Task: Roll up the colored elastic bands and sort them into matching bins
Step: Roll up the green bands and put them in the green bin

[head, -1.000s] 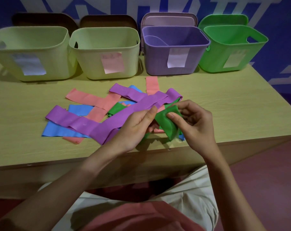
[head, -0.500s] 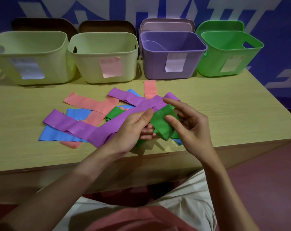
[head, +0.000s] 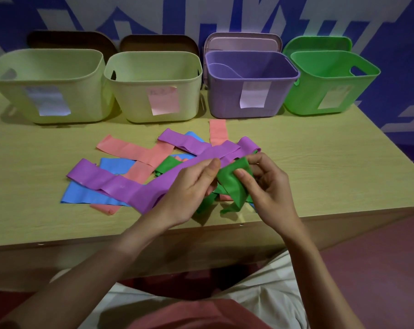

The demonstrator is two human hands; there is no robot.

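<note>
A green elastic band is bunched between my hands just above the table's front edge. My left hand pinches its left side and my right hand pinches its right side with thumb on top. Loose ends of the band hang down below my fingers. Flat on the table behind lie a long purple band, pink bands, a blue band and another green piece. The green bin stands at the back right, the purple bin beside it.
Two pale yellow-green bins with paper labels stand at the back left and centre. Lids lean behind all the bins against a blue wall. The wooden table has bare surface on the right. My lap is below its front edge.
Both hands have kept hold of the green band and worked it between the fingers; the bunch sits slightly more gathered. The other bands have not moved.
</note>
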